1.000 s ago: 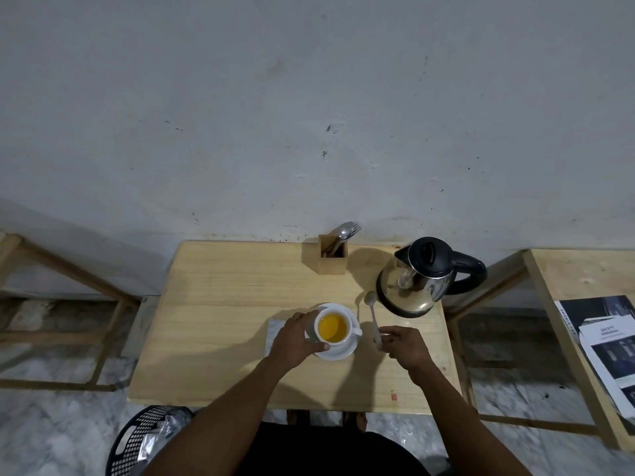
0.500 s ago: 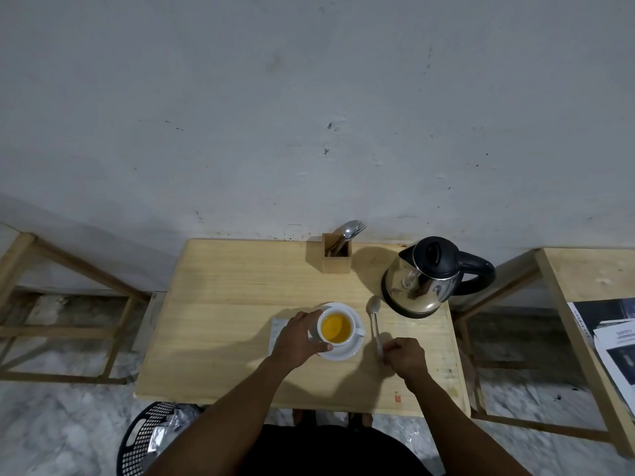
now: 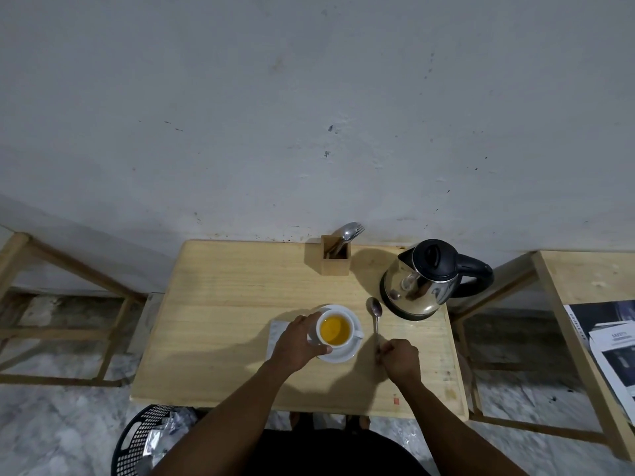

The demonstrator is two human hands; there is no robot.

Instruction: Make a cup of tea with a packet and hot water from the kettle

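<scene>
A white cup (image 3: pixel 335 329) of amber tea stands on a white saucer (image 3: pixel 347 353) near the front of the wooden table (image 3: pixel 223 314). My left hand (image 3: pixel 298 341) wraps around the cup's left side. A metal spoon (image 3: pixel 375 316) lies flat on the table to the right of the saucer, its bowl pointing away from me. My right hand (image 3: pixel 400 357) is closed on the spoon's handle end. The steel kettle (image 3: pixel 424 281) with a black lid and handle sits at the back right. A pale packet (image 3: pixel 276 334) lies partly under my left hand.
A wooden holder (image 3: pixel 336 257) with cutlery stands at the table's back edge against the wall. A black mesh basket (image 3: pixel 144 441) with wrappers sits on the floor at front left. Another wooden table with printed papers (image 3: pixel 608 345) is on the right.
My right hand has lowered the spoon onto the table beside the saucer and drawn back slightly. My left hand stays on the cup. The camera shifted a little.
</scene>
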